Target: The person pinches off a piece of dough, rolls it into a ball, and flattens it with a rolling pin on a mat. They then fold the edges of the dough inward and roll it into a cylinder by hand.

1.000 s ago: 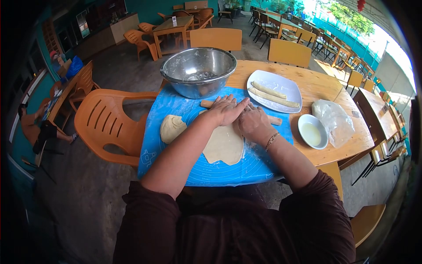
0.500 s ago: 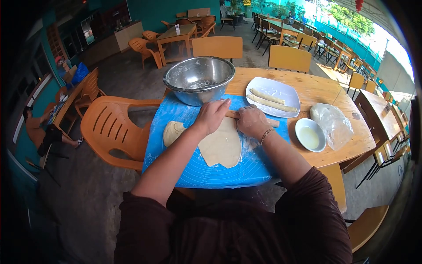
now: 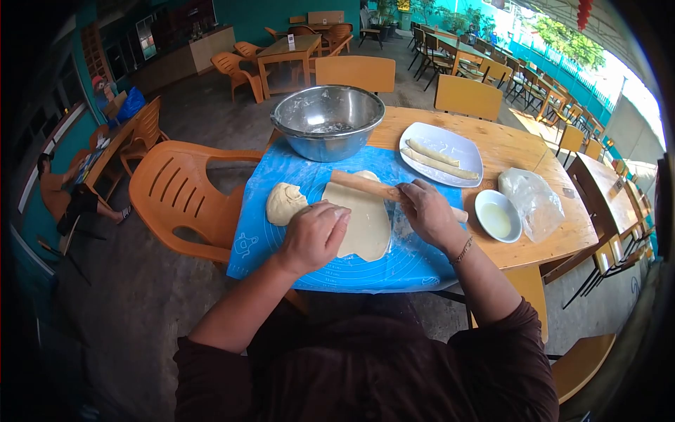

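My right hand (image 3: 430,214) is wrapped round a wooden rolling pin (image 3: 358,184), which lies slanted across the upper part of a flattened dough sheet (image 3: 367,225). My left hand (image 3: 315,238) is off the pin, at the sheet's left edge, its fingers curled together; whatever they may hold is hidden. Just beyond that hand sits a rounded lump of dough (image 3: 283,202). Sheet and lump rest on a floury blue mat (image 3: 271,264) with printed white circles.
A steel bowl (image 3: 327,144) stands behind the mat. To the right are a white plate (image 3: 415,133) with dough strips (image 3: 441,160), a small bowl of liquid (image 3: 496,216) and a plastic bag (image 3: 538,204). An orange chair (image 3: 179,204) adjoins the table's left side. Another person sits far left.
My left hand has let go of the rolling pin and come nearer, down to the sheet's left edge. The pin now slants, its left end uncovered, with my right hand still on it.
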`<action>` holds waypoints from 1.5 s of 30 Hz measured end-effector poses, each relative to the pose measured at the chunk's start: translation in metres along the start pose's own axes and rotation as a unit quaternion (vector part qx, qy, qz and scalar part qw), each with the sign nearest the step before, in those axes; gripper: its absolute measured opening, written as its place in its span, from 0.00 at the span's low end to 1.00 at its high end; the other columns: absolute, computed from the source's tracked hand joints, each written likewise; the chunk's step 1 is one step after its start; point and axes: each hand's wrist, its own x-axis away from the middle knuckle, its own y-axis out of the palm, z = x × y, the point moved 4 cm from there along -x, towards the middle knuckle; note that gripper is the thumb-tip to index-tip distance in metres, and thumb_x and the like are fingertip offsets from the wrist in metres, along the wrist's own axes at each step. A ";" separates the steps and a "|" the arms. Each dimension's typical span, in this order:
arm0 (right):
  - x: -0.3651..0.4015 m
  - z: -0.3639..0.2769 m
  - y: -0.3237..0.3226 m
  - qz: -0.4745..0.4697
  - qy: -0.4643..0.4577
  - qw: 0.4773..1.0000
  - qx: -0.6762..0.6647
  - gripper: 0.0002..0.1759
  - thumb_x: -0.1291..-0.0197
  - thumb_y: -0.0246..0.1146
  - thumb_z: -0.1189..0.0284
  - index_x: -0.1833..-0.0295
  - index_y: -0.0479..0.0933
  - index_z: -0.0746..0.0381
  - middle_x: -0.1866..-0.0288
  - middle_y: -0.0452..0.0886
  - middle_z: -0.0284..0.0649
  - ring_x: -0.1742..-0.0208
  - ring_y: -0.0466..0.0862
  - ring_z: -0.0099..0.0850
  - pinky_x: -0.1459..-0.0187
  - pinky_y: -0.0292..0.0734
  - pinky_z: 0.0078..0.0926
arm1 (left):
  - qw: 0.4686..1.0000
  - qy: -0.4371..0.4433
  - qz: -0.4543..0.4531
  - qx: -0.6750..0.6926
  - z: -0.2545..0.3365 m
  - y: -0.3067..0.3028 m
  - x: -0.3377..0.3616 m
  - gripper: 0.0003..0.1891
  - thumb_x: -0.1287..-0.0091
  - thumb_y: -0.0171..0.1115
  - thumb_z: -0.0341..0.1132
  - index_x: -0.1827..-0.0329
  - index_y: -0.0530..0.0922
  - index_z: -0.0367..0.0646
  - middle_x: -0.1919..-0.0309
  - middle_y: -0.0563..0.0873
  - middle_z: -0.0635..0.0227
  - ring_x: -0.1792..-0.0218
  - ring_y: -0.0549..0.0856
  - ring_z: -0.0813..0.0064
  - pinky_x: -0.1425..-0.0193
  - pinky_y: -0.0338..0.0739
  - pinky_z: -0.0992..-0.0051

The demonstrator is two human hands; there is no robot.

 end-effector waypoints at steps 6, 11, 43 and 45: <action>0.032 -0.013 -0.008 -0.046 -0.030 0.998 0.010 0.13 0.36 0.59 0.76 0.47 0.79 0.66 0.59 0.78 0.50 0.54 0.80 0.50 0.50 0.76 0.43 | 0.980 0.097 0.166 -0.054 0.029 -0.035 0.010 0.03 0.36 0.59 0.22 0.65 0.81 0.33 0.70 0.84 0.55 0.68 0.84 0.57 0.60 0.80 0.66; 0.022 -0.003 -0.030 0.037 0.075 0.996 0.027 0.14 0.37 0.60 0.77 0.46 0.78 0.66 0.56 0.77 0.50 0.53 0.80 0.50 0.51 0.76 0.43 | 0.992 0.065 0.099 -0.038 0.010 -0.011 0.013 0.02 0.37 0.61 0.22 0.64 0.81 0.33 0.68 0.85 0.55 0.67 0.85 0.57 0.60 0.80 0.66; -0.056 0.010 0.059 -0.092 0.013 0.988 0.123 0.20 0.29 0.53 0.60 0.50 0.81 0.66 0.41 0.74 0.57 0.33 0.69 0.54 0.33 0.63 0.49 | 0.939 -0.184 -0.265 -0.119 -0.051 0.047 -0.041 0.42 0.22 0.28 0.60 0.25 0.56 0.25 0.22 0.54 0.42 0.19 0.47 0.49 0.17 0.40 0.60; -0.044 0.007 0.062 -0.030 0.008 0.985 0.170 0.28 0.27 0.49 0.56 0.34 0.73 0.66 0.26 0.62 0.62 0.22 0.55 0.58 0.25 0.54 0.51 | 0.945 -0.163 -0.251 -0.128 -0.043 0.045 -0.033 0.41 0.22 0.31 0.59 0.26 0.59 0.24 0.23 0.56 0.42 0.20 0.50 0.48 0.17 0.41 0.59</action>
